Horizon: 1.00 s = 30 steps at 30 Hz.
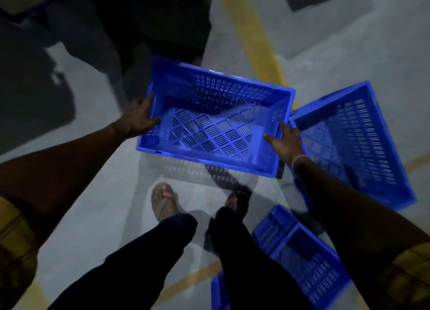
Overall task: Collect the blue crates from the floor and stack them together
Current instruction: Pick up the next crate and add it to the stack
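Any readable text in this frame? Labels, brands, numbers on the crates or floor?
None readable.
Held blue crate: no label or moulded brand visible; frame is dim and motion-blurred.
Crate on the right: slots only, no text.
Crate at lower right: blurred, nothing legible.
Floor: plain yellow lines, no writing.

Both hands, left (139, 120) and right (287, 140), extended, fingers curled.

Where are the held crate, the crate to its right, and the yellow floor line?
held crate (209, 132): head view, slotted bottom.
right crate (363, 144): head view, slotted bottom.
yellow floor line (253, 30): head view, stripe beyond the held crate.
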Each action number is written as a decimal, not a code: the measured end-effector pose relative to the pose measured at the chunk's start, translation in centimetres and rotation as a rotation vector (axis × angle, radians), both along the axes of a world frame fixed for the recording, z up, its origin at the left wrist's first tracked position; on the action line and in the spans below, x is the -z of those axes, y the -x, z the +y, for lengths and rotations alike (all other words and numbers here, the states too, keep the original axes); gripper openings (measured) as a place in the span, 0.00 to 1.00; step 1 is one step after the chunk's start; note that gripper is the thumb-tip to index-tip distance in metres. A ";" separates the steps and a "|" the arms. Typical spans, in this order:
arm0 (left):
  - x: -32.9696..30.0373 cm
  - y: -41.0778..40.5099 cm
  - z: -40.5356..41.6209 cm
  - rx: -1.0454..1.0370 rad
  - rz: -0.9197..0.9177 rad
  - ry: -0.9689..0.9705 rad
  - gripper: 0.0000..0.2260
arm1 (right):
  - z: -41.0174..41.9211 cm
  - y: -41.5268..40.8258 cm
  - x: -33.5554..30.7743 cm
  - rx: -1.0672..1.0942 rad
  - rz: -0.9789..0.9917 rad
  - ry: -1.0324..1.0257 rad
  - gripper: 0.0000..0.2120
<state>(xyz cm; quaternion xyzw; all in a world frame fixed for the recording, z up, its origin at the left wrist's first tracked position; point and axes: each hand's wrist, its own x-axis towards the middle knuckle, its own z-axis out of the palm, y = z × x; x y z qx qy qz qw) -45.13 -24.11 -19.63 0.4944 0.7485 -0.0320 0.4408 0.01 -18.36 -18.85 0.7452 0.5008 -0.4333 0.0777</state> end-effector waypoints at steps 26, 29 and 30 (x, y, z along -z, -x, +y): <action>-12.5 4.3 -3.7 -0.048 0.083 -0.234 0.37 | 0.7 2.8 -13.6 -0.242 -0.102 -0.256 0.36; -20.6 5.8 -5.4 -0.036 0.084 -0.218 0.33 | 0.3 3.6 -21.6 -0.276 -0.063 -0.277 0.35; -23.7 6.0 -6.0 -0.036 0.082 -0.221 0.32 | 0.1 4.2 -24.7 -0.278 -0.064 -0.275 0.34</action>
